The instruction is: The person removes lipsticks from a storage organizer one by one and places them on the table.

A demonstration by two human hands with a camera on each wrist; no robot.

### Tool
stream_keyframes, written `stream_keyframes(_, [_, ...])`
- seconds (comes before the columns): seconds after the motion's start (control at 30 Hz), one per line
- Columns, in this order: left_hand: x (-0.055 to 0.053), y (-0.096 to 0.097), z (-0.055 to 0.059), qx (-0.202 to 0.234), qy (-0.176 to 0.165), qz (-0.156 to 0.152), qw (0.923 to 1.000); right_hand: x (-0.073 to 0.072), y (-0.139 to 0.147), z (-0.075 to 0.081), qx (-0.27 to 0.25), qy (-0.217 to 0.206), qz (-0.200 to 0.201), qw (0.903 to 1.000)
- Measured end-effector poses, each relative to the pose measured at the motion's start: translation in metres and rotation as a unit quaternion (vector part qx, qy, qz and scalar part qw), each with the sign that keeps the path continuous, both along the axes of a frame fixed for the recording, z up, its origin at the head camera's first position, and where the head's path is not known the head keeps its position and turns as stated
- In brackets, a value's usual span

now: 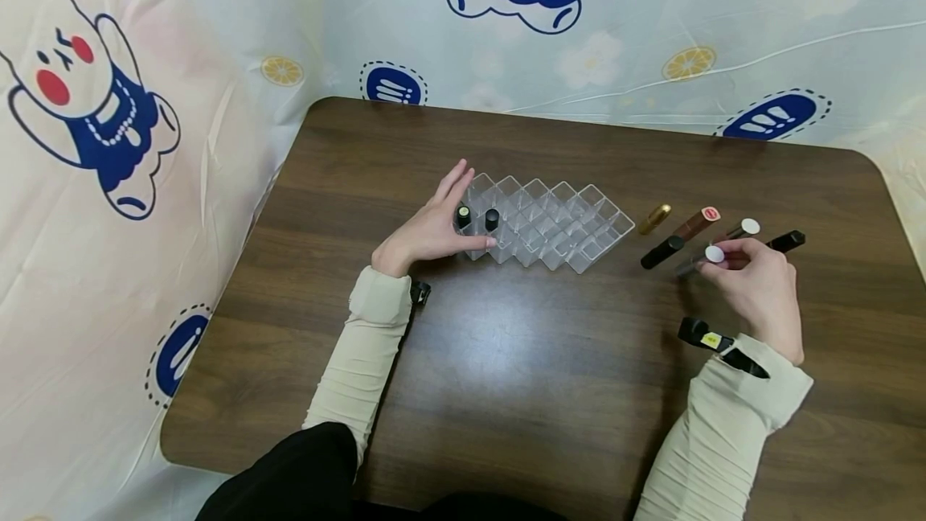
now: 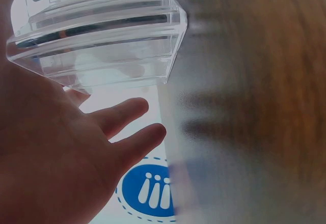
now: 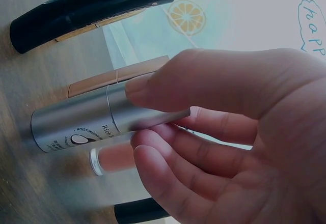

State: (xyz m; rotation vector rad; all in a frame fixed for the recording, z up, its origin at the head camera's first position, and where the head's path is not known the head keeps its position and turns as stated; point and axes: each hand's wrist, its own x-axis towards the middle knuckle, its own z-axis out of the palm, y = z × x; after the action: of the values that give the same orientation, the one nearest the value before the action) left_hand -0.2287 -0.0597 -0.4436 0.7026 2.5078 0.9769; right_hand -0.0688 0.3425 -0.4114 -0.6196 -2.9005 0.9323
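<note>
A clear plastic lipstick organizer (image 1: 542,223) with diamond-shaped compartments stands on the table. My left hand (image 1: 437,223) holds its left end, thumb along the near side and fingers toward the far side. Two fingers (image 2: 137,132) stretch out past it in the left wrist view. Two dark-capped tubes stand in the compartments nearest that hand, one cap (image 1: 492,219) plain black. My right hand (image 1: 760,284) pinches a silver lipstick tube (image 3: 76,124) between thumb and fingertips; printing shows on its side and its pale round end (image 1: 714,254) faces up in the head view.
Around my right hand are a gold lipstick (image 1: 654,219), a brown tube (image 1: 698,223) with a red end, a black tube (image 1: 661,252), a white-ended tube (image 1: 745,227) and another black tube (image 1: 786,241). A patterned cloth (image 1: 579,63) hangs behind the wooden table (image 1: 506,392).
</note>
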Motion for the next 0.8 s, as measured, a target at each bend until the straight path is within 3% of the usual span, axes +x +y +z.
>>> stream_keyframes(0.47, [0.0, 0.001, 0.0, -0.001, 0.002, -0.001, 1.0, 0.004, 0.0, 0.006, -0.013, -0.002, -0.02, 0.9997])
stream_keyframes(0.63, [0.0, 0.0, 0.0, -0.001, 0.001, -0.001, 1.0, 0.005, -0.001, 0.01, -0.014, 0.004, -0.054, 0.9985])
stream_keyframes(0.8, [0.0, 0.0, 0.0, -0.001, -0.001, -0.001, 1.0, 0.003, -0.002, 0.013, -0.015, 0.042, -0.122, 0.9915])
